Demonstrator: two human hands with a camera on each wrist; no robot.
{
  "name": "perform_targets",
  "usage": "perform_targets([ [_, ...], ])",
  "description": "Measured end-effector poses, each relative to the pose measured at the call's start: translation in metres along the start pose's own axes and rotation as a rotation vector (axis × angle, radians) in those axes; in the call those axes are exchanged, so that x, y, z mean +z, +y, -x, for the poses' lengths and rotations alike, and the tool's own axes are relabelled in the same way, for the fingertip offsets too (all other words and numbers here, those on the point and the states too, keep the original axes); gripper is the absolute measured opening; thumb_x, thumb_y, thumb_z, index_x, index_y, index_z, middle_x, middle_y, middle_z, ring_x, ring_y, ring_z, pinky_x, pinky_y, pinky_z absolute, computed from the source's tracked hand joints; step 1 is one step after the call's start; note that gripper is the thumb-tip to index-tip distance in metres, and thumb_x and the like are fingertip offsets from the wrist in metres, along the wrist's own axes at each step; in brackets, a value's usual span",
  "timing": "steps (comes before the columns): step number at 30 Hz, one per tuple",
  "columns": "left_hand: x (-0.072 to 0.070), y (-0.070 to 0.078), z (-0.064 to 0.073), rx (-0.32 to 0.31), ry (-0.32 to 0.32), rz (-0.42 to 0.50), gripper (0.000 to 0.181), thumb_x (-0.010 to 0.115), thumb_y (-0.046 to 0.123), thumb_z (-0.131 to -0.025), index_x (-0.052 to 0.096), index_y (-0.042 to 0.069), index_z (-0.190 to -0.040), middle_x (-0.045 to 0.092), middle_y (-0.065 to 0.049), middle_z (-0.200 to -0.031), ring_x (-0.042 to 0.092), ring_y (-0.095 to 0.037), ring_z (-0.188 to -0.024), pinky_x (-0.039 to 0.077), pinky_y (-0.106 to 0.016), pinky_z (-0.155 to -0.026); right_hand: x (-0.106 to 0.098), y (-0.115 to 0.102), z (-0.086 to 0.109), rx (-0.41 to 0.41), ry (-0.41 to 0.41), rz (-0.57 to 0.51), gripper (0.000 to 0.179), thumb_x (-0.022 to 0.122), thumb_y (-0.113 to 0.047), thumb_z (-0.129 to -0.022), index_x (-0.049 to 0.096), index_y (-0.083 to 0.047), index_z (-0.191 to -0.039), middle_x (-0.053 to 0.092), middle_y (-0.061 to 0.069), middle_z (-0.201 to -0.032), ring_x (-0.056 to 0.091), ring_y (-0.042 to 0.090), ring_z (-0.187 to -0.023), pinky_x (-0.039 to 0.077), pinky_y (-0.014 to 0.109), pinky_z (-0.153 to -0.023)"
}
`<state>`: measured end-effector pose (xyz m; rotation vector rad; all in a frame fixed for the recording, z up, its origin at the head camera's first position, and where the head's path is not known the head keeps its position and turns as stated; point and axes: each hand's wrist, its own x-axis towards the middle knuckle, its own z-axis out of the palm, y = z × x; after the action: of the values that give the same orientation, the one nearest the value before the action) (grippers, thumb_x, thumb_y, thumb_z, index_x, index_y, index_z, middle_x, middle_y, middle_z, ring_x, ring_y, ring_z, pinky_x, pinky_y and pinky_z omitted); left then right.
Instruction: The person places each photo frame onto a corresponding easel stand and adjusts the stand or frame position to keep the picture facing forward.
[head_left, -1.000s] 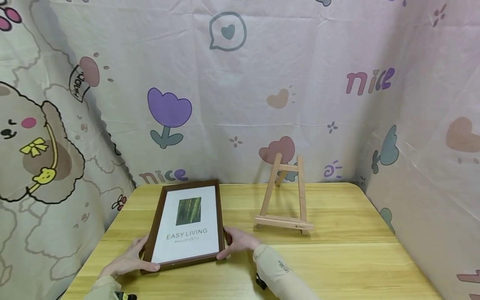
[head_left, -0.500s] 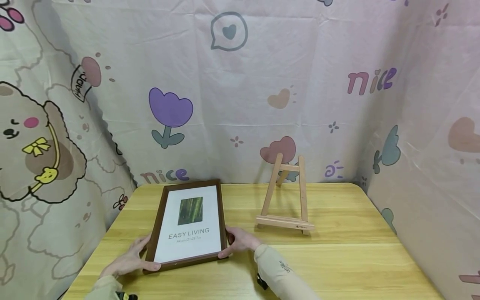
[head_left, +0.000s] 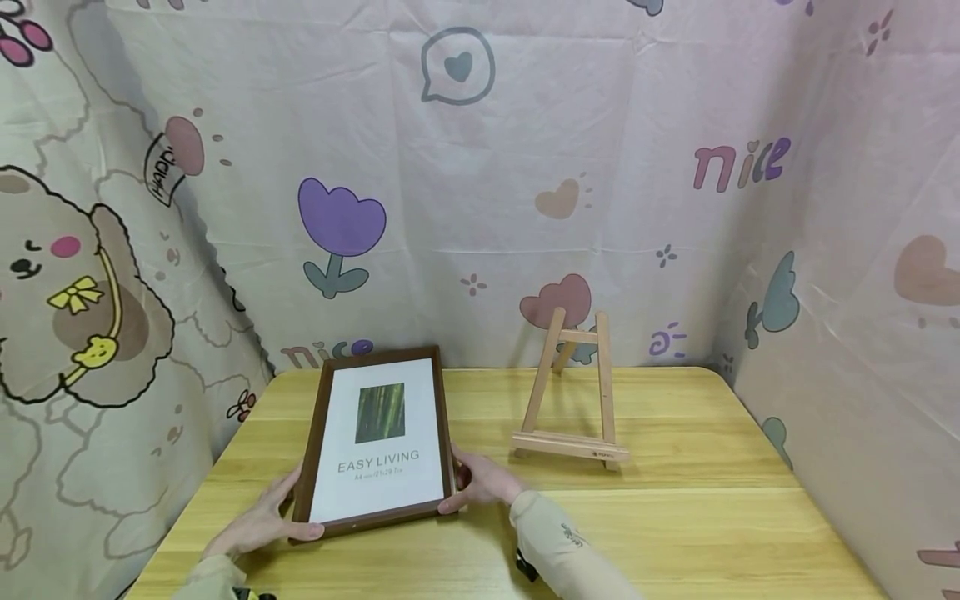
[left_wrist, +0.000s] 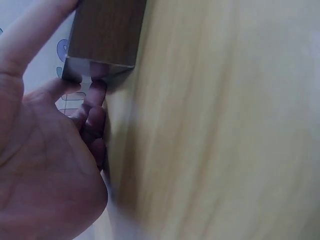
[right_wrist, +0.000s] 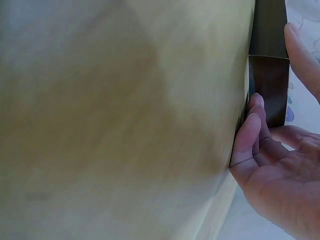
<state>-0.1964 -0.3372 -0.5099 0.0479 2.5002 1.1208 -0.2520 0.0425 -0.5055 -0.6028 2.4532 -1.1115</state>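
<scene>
A brown picture frame (head_left: 375, 492) holds a white sheet with a small green picture and the words EASY LIVING. Its far end is tipped up off the table, while the near edge stays low. My left hand (head_left: 261, 521) grips the near left corner, thumb on the front edge. At the near right corner, my right hand (head_left: 483, 482) does the same. In the left wrist view, fingers (left_wrist: 95, 117) curl beneath the frame's brown side (left_wrist: 105, 32). The right wrist view has fingertips (right_wrist: 248, 132) tucked under the frame's corner (right_wrist: 270, 82).
Right of the frame, a small wooden tabletop easel (head_left: 572, 445) stands upright with a ledge along its front. The wood-grain table (head_left: 697, 517) ends at a printed curtain (head_left: 480, 208), which also hangs along both sides.
The far end of the picture frame has risen slightly, its top edge now overlapping the curtain more. Both hands keep their hold on the near corners. The easel has not moved.
</scene>
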Motion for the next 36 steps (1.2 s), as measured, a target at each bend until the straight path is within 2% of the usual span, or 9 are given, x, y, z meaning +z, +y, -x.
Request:
perform_targets([
  [8, 0.003, -0.002, 0.000, 0.096, 0.001, 0.107, 0.129, 0.084, 0.027, -0.080, -0.016, 0.002, -0.158, -0.011, -0.036, -0.163, -0.006, -0.062, -0.146, 0.010, -0.082, -0.111, 0.001, -0.001, 0.001, -0.006, 0.028, -0.044, 0.113, 0.091, -0.020, -0.071, 0.023, -0.018, -0.161, 0.058, 0.004, -0.082, 0.048, 0.009, -0.070, 0.044, 0.021, -0.062],
  [12, 0.004, -0.003, 0.000, 0.113, 0.013, 0.119, 0.128, 0.083, 0.025, -0.081, -0.018, 0.004, -0.158, -0.010, -0.036, -0.163, -0.004, -0.062, -0.147, 0.013, -0.081, -0.112, 0.000, -0.001, 0.002, -0.014, 0.041, -0.025, 0.112, 0.091, -0.022, -0.072, 0.023, -0.017, -0.161, 0.059, 0.003, -0.081, 0.049, 0.008, -0.069, 0.044, 0.021, -0.061],
  [16, 0.004, -0.002, 0.001, 0.115, 0.017, 0.125, 0.128, 0.083, 0.025, -0.082, -0.019, 0.004, -0.158, -0.010, -0.037, -0.162, 0.002, -0.064, -0.146, 0.020, -0.080, -0.111, 0.000, -0.002, 0.003, -0.020, 0.044, -0.015, 0.112, 0.090, -0.024, -0.073, 0.023, -0.015, -0.161, 0.058, -0.001, -0.080, 0.050, 0.008, -0.070, 0.045, 0.021, -0.062],
  [21, 0.006, -0.002, 0.001, 0.115, 0.029, 0.139, 0.130, 0.083, 0.023, -0.081, -0.020, 0.005, -0.158, -0.010, -0.038, -0.162, 0.004, -0.064, -0.145, 0.021, -0.079, -0.112, 0.000, -0.002, 0.003, -0.026, 0.047, -0.016, 0.112, 0.090, -0.024, -0.073, 0.022, -0.014, -0.161, 0.058, -0.002, -0.080, 0.051, 0.007, -0.071, 0.047, 0.021, -0.064],
  [25, 0.008, 0.000, 0.001, 0.148, 0.067, 0.140, 0.131, 0.085, 0.020, -0.079, -0.018, 0.006, -0.159, -0.004, -0.037, -0.163, 0.010, -0.063, -0.145, 0.022, -0.079, -0.111, 0.000, -0.002, 0.004, -0.030, 0.056, 0.001, 0.112, 0.089, -0.025, -0.074, 0.021, -0.015, -0.162, 0.059, -0.003, -0.081, 0.052, 0.007, -0.072, 0.048, 0.022, -0.067],
  [31, 0.011, 0.003, -0.001, 0.178, 0.105, 0.131, 0.132, 0.086, 0.018, -0.078, -0.017, 0.010, -0.160, -0.001, -0.037, -0.164, 0.014, -0.064, -0.144, 0.023, -0.081, -0.108, 0.001, -0.002, 0.005, -0.030, 0.091, 0.038, 0.112, 0.089, -0.027, -0.074, 0.021, -0.017, -0.162, 0.065, 0.001, -0.090, 0.058, 0.010, -0.080, 0.054, 0.030, -0.079],
  [33, 0.013, 0.005, -0.001, 0.173, 0.121, 0.128, 0.133, 0.087, 0.018, -0.077, -0.016, 0.011, -0.160, -0.002, -0.035, -0.164, 0.015, -0.063, -0.145, 0.022, -0.081, -0.109, 0.002, -0.003, 0.006, -0.018, 0.099, 0.045, 0.112, 0.089, -0.027, -0.074, 0.020, -0.017, -0.162, 0.069, 0.007, -0.098, 0.063, 0.016, -0.088, 0.056, 0.038, -0.089],
  [36, 0.015, 0.007, -0.002, 0.180, 0.148, 0.130, 0.133, 0.088, 0.018, -0.075, -0.014, 0.013, -0.161, -0.001, -0.033, -0.166, 0.017, -0.062, -0.145, 0.018, -0.082, -0.108, 0.002, -0.004, 0.007, -0.004, 0.112, 0.059, 0.112, 0.088, -0.028, -0.075, 0.019, -0.016, -0.162, 0.071, 0.017, -0.117, 0.067, 0.029, -0.108, 0.052, 0.050, -0.104],
])
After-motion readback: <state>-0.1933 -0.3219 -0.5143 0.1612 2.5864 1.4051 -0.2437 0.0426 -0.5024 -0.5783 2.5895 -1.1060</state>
